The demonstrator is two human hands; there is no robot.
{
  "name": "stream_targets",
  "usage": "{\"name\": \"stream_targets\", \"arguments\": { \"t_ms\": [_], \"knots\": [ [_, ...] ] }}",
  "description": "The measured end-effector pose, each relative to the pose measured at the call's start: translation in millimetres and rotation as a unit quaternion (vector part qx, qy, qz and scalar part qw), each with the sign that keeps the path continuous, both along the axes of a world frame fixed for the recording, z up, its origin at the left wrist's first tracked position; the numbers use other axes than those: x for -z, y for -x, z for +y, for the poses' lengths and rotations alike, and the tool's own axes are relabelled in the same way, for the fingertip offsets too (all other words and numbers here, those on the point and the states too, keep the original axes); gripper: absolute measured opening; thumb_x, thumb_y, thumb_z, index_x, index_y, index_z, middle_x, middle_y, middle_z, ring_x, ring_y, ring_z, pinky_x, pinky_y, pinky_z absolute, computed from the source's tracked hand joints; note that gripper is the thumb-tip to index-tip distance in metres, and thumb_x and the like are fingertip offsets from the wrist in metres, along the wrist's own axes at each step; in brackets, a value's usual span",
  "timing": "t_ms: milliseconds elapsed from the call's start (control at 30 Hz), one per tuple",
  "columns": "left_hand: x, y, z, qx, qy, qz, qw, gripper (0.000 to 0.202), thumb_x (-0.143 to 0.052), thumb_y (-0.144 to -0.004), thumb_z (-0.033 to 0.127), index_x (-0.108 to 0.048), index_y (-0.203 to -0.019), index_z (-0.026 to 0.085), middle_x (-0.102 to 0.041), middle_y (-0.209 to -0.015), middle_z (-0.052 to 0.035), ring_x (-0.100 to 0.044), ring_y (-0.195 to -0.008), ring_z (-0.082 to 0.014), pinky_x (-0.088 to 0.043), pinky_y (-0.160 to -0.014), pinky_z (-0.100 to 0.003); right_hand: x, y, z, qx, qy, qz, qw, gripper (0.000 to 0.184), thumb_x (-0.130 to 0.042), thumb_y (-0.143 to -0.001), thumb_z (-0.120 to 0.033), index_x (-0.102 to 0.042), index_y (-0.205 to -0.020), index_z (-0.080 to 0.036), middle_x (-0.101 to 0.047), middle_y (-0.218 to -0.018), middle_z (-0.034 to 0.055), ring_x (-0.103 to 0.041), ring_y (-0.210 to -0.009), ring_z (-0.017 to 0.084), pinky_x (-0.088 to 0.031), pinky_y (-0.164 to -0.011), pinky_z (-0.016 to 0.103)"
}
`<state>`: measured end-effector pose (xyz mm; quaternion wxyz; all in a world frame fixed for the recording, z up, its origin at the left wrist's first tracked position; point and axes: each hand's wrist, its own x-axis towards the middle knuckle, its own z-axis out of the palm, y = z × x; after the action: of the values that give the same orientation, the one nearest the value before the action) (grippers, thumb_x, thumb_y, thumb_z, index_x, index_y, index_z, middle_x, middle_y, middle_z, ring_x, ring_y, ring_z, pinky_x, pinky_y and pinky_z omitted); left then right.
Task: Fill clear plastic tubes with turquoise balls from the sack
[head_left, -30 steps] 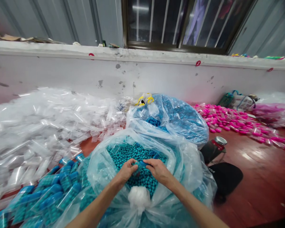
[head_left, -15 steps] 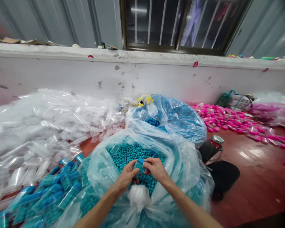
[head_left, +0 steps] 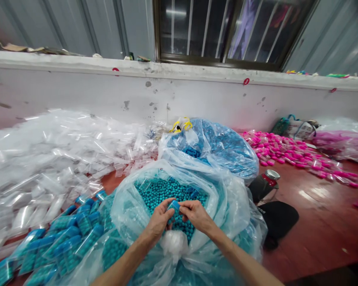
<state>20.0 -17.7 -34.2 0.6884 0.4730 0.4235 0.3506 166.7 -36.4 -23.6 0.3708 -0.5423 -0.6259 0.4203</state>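
Note:
My left hand (head_left: 158, 219) and my right hand (head_left: 197, 215) meet over a big clear plastic bag (head_left: 232, 206) full of small teal balls (head_left: 161, 191). Between their fingertips they pinch a small clear packet with a blue top strip (head_left: 174, 206), part filled with teal balls. Both hands have their fingers curled round it. A knotted white wad of plastic (head_left: 174, 240) sits just below the hands.
Filled teal packets (head_left: 62, 246) lie heaped at lower left. Empty clear packets (head_left: 47, 159) cover the left. A second bag of blue parts (head_left: 223, 149) stands behind. Pink packets (head_left: 286, 153) lie at right, with a metal-lidded jar (head_left: 270, 178) and a dark object (head_left: 282, 220) on the red floor.
The hands lifted the packet a little out of the balls and drew closer together on its top; the view shifted slightly.

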Motion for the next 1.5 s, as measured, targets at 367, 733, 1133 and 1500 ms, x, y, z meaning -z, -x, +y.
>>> {"name": "stream_targets", "arguments": {
  "t_ms": [367,733,1133,1500],
  "knots": [
    [-22.1,10,-4,0.041,-0.053,0.061,0.996,0.043,-0.052,-0.072,0.033,-0.045,-0.111,0.015,-0.044,-0.050,0.0088,-0.040,-0.033,-0.0041,-0.029,-0.034,-0.016,-9.5,-17,3,-0.053,0.023,0.059,0.997,0.028,-0.056,-0.069,-0.033,-0.065,-0.090,-0.016,-0.057,-0.069,-0.0010,-0.049,-0.051,0.009,-0.042,-0.048,0.022],
    [-25.5,9,-8,0.000,-0.063,0.085,0.994,0.051,-0.048,-0.075,0.028,-0.034,-0.123,0.017,-0.043,-0.054,0.0088,-0.037,-0.037,-0.0051,-0.032,-0.038,-0.017,-8.8,10,3,-0.036,-0.040,-0.059,0.997,0.039,-0.043,-0.081,-0.036,-0.053,-0.113,-0.018,-0.062,-0.096,0.0059,-0.058,-0.076,0.016,-0.048,-0.071,0.031],
    [-22.2,-8,-10,-0.061,-0.099,0.042,0.992,0.027,-0.051,-0.069,0.025,-0.054,-0.094,0.016,-0.058,-0.073,0.0008,-0.052,-0.068,-0.0124,-0.041,-0.064,-0.022,-7.1,35,-21,0.047,-0.162,-0.217,0.961,0.059,-0.061,-0.065,-0.030,-0.038,-0.116,-0.013,-0.053,-0.101,0.0124,-0.055,-0.092,0.025,-0.046,-0.077,0.038],
    [-33.0,14,4,-0.041,-0.187,0.224,0.956,0.023,-0.046,-0.073,0.019,-0.053,-0.094,0.015,-0.043,-0.055,0.0068,-0.040,-0.050,-0.0076,-0.032,-0.049,-0.018,0.4,37,-12,-0.026,-0.114,-0.202,0.972,0.081,-0.058,-0.071,-0.041,-0.018,-0.135,-0.011,-0.046,-0.118,0.0183,-0.058,-0.084,0.024,-0.047,-0.070,0.038]
  ]
}}
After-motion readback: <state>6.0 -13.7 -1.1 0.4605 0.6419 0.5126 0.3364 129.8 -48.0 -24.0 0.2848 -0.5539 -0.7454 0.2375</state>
